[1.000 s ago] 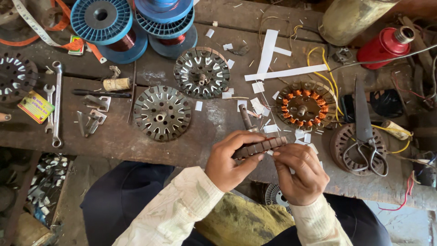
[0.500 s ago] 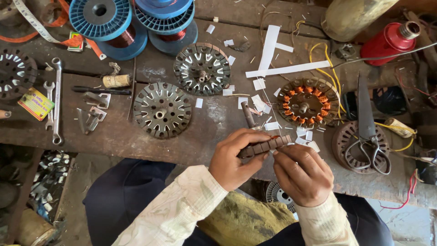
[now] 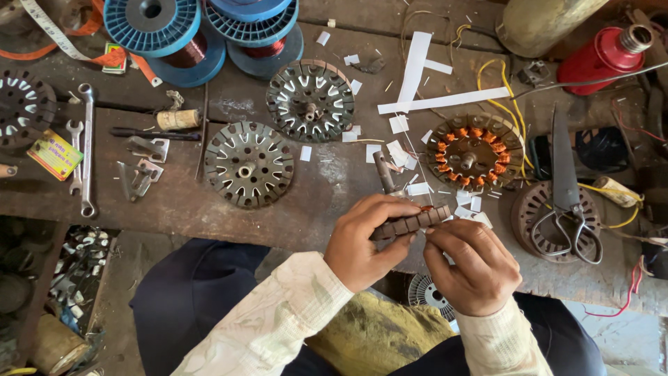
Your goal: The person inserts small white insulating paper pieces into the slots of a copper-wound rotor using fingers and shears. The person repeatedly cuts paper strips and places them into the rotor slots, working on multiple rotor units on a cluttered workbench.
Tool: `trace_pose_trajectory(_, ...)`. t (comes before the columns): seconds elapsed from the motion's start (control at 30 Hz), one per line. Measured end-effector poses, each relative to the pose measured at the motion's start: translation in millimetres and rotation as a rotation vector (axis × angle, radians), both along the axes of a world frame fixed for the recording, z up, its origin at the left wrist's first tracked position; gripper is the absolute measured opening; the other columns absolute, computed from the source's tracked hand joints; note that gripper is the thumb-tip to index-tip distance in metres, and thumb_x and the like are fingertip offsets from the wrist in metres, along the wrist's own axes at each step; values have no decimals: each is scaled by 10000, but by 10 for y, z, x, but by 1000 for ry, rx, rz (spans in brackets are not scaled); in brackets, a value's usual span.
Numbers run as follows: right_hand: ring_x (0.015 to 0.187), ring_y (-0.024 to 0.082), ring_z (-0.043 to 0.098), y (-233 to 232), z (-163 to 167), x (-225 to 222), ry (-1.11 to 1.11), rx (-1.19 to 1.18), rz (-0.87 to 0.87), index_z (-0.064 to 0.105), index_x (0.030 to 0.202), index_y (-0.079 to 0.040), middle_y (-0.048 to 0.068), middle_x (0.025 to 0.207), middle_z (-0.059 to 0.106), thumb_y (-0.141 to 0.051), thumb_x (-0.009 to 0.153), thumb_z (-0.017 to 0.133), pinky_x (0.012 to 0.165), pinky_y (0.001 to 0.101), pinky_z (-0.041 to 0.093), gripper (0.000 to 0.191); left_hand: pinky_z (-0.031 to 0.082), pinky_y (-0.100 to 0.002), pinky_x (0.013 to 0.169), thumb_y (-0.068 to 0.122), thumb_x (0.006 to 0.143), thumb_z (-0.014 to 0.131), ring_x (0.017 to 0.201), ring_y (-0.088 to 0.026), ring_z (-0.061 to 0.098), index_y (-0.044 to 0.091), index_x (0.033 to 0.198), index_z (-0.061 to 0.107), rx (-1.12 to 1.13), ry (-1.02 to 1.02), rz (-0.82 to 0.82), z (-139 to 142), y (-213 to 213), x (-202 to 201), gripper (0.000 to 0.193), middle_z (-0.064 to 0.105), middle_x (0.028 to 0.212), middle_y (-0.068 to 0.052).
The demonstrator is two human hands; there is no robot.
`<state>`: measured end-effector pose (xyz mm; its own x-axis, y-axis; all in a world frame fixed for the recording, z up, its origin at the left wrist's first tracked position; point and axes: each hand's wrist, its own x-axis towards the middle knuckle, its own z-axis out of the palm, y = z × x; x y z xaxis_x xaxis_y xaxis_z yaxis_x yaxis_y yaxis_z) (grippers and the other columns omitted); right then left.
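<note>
My left hand point(image 3: 365, 240) grips a dark, slotted metal stator core point(image 3: 412, 222) held edge-on over the near edge of the workbench. A bit of copper wire shows at its top. My right hand point(image 3: 470, 261) is at the core's right end, fingertips pinching at its edge. Behind the hands, on the bench, lie two bare stator discs point(image 3: 249, 164) point(image 3: 310, 99) and a stator wound with orange copper coils point(image 3: 474, 152).
Blue spools of copper wire point(image 3: 163, 28) stand at the back left. Wrenches point(image 3: 85, 150) lie at the left. Large scissors point(image 3: 567, 188) rest on another stator at the right. White paper strips point(image 3: 445, 99), a red can point(image 3: 597, 56) and yellow wires litter the wooden bench point(image 3: 174, 202).
The hands and the core have drifted slightly right and nearer. My right fingers have shifted along the core's right end. The bench items have not moved.
</note>
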<state>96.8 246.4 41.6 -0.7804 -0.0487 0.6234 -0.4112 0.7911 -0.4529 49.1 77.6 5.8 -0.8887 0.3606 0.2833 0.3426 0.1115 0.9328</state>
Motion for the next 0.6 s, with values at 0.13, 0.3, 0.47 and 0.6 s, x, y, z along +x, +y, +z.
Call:
trace_pose_trajectory(0.13,843,258,724,-9,-11,3,8,25,-18,718,908,-3,118,905,706,95,745,783,764,344,583,201,573,-363,982,24,832,771,1136,-253,714,73,1184,702,8,-8,-7,9,-3,0,362,723,1198,-76)
trace_pose_trajectory(0.3,844,274,726,11,-11,-2,27,82,6,722,910,7,129,900,702,82,730,791,769,355,588,208,581,-355,974,15,829,759,1127,-246,719,75,1186,709,10,-24,-2,21,-2,3,365,724,1191,-75)
trace_pose_trajectory(0.47,849,272,722,-7,8,11,36,114,-6,721,902,9,124,905,706,81,742,793,766,359,587,189,580,-352,984,7,824,768,1135,-247,719,70,1166,708,29,-6,7,14,14,4,352,732,1186,-73)
trace_pose_trajectory(0.6,865,278,716,5,42,8,79,252,52,719,868,11,119,911,712,81,745,791,751,367,585,159,583,-351,981,-13,810,765,1122,-245,727,60,1162,704,44,10,3,-3,11,-5,365,734,1182,-77)
